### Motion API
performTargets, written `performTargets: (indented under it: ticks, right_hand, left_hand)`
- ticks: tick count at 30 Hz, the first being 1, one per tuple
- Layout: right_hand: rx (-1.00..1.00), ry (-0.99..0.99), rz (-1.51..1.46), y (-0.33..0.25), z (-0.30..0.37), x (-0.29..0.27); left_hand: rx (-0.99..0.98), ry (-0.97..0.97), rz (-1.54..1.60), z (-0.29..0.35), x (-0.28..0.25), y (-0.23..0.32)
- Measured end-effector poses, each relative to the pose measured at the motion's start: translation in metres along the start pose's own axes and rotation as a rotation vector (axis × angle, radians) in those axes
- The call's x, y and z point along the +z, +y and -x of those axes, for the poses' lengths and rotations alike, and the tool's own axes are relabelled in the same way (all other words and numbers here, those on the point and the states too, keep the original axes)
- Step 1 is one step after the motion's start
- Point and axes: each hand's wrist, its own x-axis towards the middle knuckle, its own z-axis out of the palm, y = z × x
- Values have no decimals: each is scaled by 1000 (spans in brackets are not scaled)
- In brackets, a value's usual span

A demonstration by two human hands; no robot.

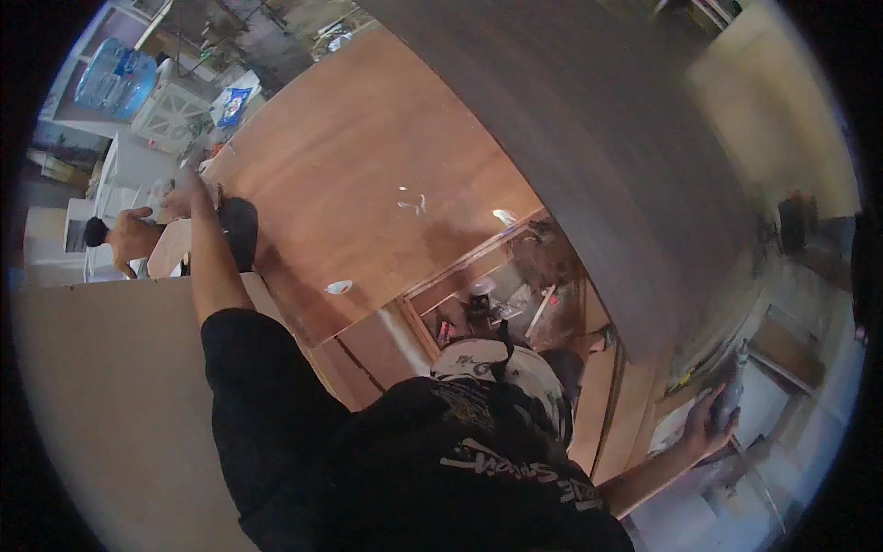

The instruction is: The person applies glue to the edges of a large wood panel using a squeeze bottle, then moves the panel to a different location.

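My right hand (708, 425) is out at the lower right, its fingers wrapped round a greyish squeeze bottle (732, 396) with a narrow pointed tip upward. My left arm stretches forward at the left, and my left hand (189, 195) is beside the left edge of a large reddish-brown wooden panel (359, 156). Its fingers are blurred, so what it holds, if anything, does not show. White smears (413, 204) mark the panel's middle. White patches (339, 288) lie near its close edge.
A large dark curved board (598, 138) rises along the panel's right side. Below the panel, an open wooden frame (432, 317) shows clutter on the floor. A pale board (110, 386) fills the lower left. Another person (134, 239), a water jug (116, 78) and a white crate (173, 115) are far left.
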Motion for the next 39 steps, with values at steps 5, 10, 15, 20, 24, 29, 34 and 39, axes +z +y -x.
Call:
performTargets:
  ticks: [5,10,15,20,24,29,34,39]
  right_hand:
    - [302,1,-112,22,-8,-22]
    - [270,-60,-143,18,-10,-20]
    - [186,15,-263,9,16,-19]
    - [46,139,-278,6,6,-64]
    - [98,240,-296,-8,11,-67]
    - [-3,90,-296,-41,-12,-81]
    - [-66,218,-252,-48,-33,-71]
    - [7,267,-320,-51,-43,-61]
  left_hand:
    - [406,241,228,10,4,49]
    - [1302,-604,692,257,-73,118]
    - [66,-2097,654,429,-198,91]
    - [-659,-2009,319,555,-290,63]
    - [-802,-1762,458,603,-265,47]
    - [-605,-1880,387,608,-268,32]
    - [-589,-1931,303,607,-273,39]
    - [-566,-1853,269,617,-278,34]
